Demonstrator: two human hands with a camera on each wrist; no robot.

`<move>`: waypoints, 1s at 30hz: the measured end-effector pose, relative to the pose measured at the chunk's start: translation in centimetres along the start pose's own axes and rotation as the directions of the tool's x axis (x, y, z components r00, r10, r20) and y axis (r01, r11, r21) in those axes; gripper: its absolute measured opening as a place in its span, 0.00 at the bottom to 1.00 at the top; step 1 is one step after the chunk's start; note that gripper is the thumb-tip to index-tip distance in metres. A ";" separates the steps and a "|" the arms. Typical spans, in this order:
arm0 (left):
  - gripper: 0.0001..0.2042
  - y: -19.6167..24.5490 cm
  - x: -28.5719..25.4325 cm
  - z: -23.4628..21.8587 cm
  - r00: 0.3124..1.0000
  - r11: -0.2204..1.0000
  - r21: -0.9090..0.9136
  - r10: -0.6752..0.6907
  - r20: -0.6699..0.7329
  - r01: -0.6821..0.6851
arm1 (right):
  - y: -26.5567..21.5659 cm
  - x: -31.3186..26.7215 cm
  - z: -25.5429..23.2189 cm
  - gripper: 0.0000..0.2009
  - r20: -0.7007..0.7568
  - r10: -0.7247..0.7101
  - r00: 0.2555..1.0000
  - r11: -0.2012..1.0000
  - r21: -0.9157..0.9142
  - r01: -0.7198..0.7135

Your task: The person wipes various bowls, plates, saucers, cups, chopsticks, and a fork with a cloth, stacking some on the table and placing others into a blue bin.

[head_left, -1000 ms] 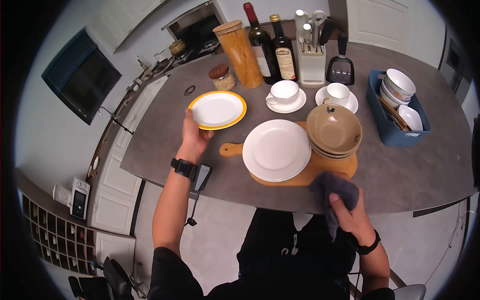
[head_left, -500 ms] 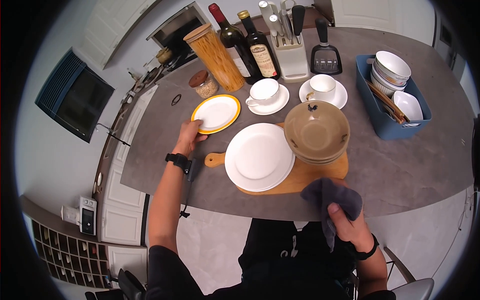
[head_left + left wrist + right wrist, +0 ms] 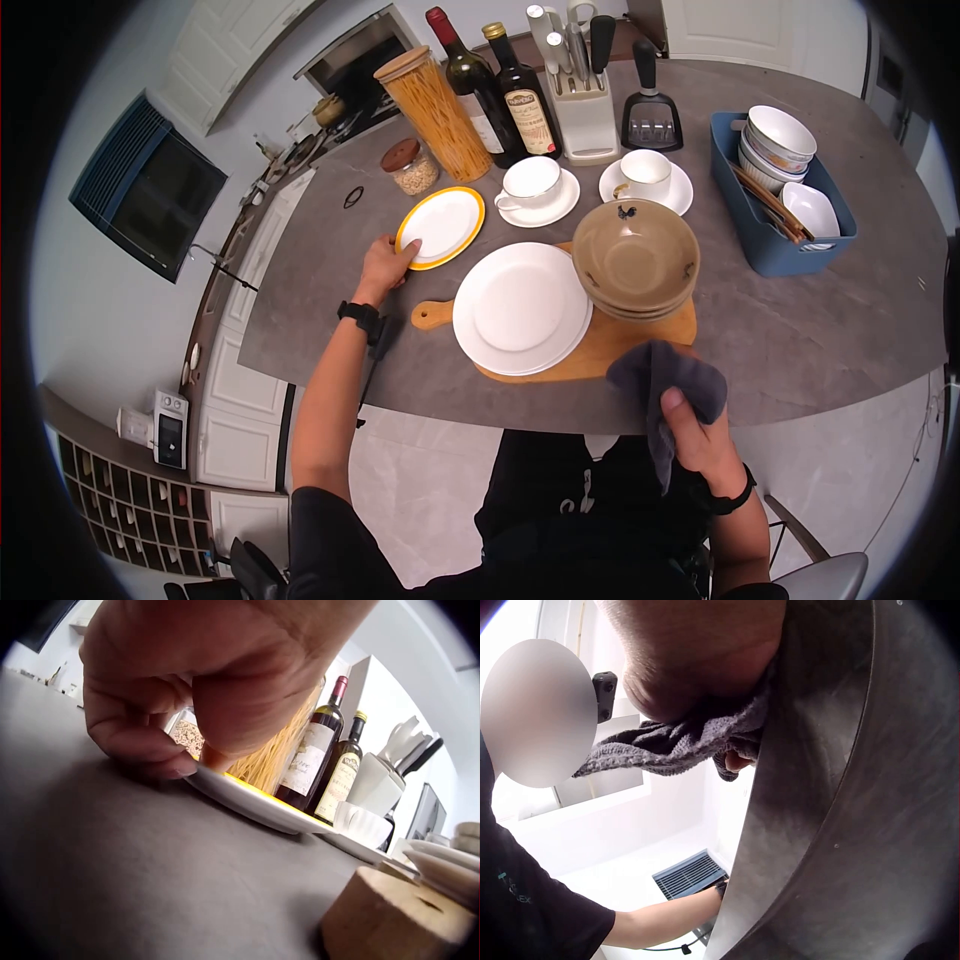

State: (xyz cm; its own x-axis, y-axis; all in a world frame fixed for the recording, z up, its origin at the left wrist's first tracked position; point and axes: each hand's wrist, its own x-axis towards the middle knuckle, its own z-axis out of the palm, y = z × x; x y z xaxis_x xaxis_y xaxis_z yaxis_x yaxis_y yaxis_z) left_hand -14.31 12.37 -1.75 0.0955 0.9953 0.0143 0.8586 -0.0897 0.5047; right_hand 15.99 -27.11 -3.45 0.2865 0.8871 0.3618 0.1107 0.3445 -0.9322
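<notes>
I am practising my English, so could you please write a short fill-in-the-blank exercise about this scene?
The ____ hand holds the cloth.
The left hand pinches the plate with the ____ rim.
The basket is coloured ____.

Missing words: right; yellow; blue.

You've got a window with dark blinds (image 3: 140,195) at 10 o'clock, white cabinets (image 3: 240,445) plus a cubbyhole rack (image 3: 130,512) around 8, pale floor (image 3: 415,475) near 6, grey chair (image 3: 830,580) at 4ish.
</notes>
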 end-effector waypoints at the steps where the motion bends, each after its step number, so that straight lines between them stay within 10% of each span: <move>1: 0.23 -0.3 -0.1 -0.1 1.000 1.000 -0.002 0.002 -0.001 -0.002 | 0.0 0.0 0.0 0.13 0.005 0.003 1.000 1.000 0.002 -0.003; 4: 0.27 0.0 -1.1 -0.6 0.895 0.858 0.482 0.345 -0.284 -0.178 | -0.2 0.0 0.5 0.13 -0.046 -0.021 0.999 1.000 0.008 0.021; 9: 0.27 8.1 -10.1 -2.2 0.961 0.971 0.068 0.214 0.173 -0.228 | 1.1 -0.5 0.2 0.16 0.002 0.048 0.999 0.998 0.037 -0.048; 11: 0.21 8.9 -11.8 -1.9 0.864 0.982 -0.078 0.189 0.467 -0.173 | 1.6 -0.6 0.1 0.19 0.007 0.057 0.998 0.998 0.015 -0.057; 19: 0.18 8.9 -12.3 -2.5 0.914 0.979 -0.047 0.203 0.351 -0.199 | 0.9 -0.7 0.1 0.18 -0.010 0.158 0.987 0.985 0.075 -0.157; 21: 0.15 8.1 -11.7 -2.4 0.896 0.917 -0.376 0.271 0.352 -0.130 | 0.8 -0.6 0.2 0.18 -0.013 0.148 0.989 0.986 0.085 -0.146; 30: 0.11 3.2 -3.5 -5.2 0.982 0.773 -0.632 0.154 0.107 -0.052 | 0.5 -0.3 0.4 0.13 -0.018 0.098 0.995 0.989 0.114 -0.095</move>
State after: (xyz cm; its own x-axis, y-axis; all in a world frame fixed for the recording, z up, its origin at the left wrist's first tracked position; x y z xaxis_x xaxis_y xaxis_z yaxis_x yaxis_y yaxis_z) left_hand -14.53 8.81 4.29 0.2801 0.9600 -0.0010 0.3410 -0.0985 0.9349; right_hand 15.59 -27.11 -4.02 0.3135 0.9108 0.2687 -0.0265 0.2913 -0.9563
